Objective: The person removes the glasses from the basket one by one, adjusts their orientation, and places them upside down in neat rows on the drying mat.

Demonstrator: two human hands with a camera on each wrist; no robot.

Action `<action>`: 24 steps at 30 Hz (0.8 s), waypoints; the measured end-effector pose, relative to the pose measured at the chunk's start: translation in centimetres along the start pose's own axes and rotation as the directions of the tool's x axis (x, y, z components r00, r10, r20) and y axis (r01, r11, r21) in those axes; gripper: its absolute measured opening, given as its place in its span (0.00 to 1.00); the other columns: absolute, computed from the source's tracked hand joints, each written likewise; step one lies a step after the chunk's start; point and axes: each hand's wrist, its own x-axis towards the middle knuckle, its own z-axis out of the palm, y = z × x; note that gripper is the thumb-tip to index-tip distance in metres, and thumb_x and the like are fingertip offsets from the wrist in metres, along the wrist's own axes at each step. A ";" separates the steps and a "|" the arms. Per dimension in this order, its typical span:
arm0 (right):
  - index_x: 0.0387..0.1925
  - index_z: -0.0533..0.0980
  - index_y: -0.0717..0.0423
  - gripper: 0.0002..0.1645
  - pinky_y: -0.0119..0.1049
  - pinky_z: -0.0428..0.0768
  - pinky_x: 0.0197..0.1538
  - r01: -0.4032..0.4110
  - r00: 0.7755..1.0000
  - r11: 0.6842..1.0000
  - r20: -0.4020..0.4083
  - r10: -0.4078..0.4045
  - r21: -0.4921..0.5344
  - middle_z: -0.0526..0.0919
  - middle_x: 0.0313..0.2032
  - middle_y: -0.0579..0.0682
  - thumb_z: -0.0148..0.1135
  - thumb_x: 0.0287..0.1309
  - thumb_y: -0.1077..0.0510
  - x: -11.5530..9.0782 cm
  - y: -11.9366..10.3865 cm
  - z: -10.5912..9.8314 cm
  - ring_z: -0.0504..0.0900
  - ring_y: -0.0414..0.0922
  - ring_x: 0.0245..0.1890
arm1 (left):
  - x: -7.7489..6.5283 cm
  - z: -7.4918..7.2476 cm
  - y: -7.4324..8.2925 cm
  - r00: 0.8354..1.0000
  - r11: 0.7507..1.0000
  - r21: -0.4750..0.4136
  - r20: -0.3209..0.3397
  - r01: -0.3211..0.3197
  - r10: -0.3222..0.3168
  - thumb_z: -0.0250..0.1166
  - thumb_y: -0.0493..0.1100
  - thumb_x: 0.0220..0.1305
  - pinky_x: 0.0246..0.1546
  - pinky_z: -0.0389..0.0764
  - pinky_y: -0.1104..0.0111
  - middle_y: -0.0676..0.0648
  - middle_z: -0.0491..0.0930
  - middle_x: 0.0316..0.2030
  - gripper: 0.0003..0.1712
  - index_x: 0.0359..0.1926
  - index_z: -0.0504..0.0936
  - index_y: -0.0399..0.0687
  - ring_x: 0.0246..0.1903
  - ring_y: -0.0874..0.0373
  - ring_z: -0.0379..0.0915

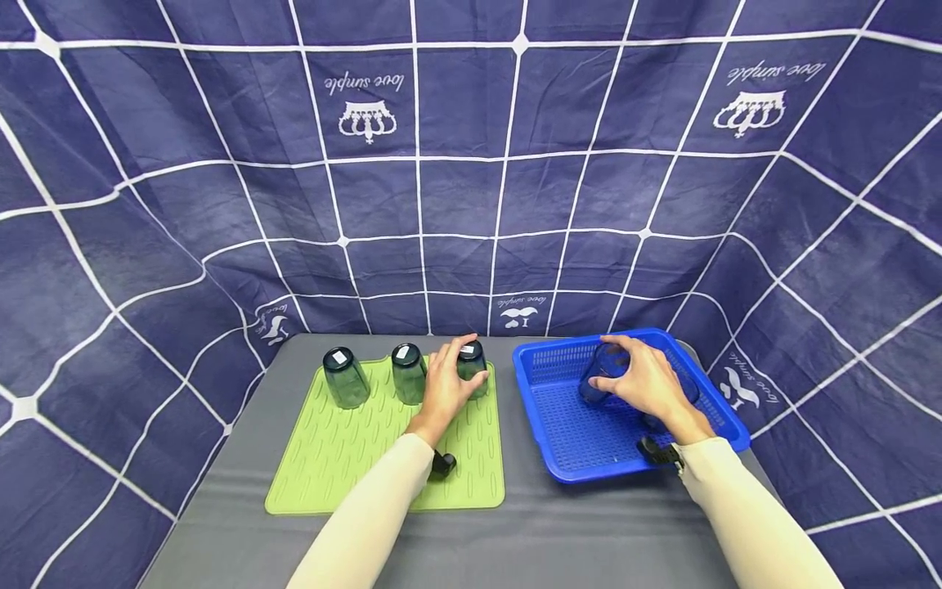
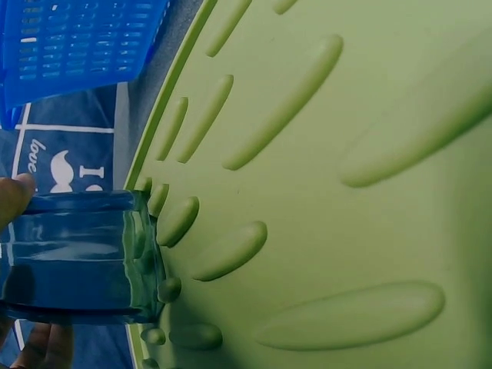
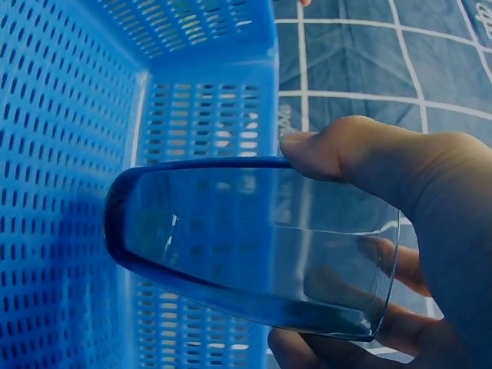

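Note:
Three greenish-blue tinted glasses stand upside down along the far edge of a green ribbed drying mat (image 1: 331,466): a left glass (image 1: 346,379), a middle glass (image 1: 409,376) and a right glass (image 1: 474,370). My left hand (image 1: 445,384) holds the right glass between thumb and fingers; in the left wrist view that glass (image 2: 77,257) has its rim on the mat. Inside a blue basket (image 1: 581,442), my right hand (image 1: 643,380) grips another glass (image 3: 231,238) near its rim, thumb on one side and fingers on the other. Its base points down at the basket floor.
Part of a further glass (image 1: 688,383) shows in the basket's right side, behind my right hand. Mat and basket lie on a grey tabletop (image 1: 508,540). A navy checked cloth (image 1: 464,196) hangs behind and at both sides.

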 end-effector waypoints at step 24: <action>0.77 0.83 0.45 0.51 0.64 0.90 0.54 0.076 0.991 0.996 -0.115 -0.072 0.034 0.97 0.59 0.52 0.93 0.53 0.41 -1.7 -4.6 -1.5 0.98 0.58 0.55 | -0.4 -0.3 0.1 0.998 0.999 0.002 0.053 0.039 -0.039 0.91 0.44 0.61 0.61 0.81 0.45 0.37 0.90 0.63 0.46 0.77 0.82 0.60 0.53 0.37 0.79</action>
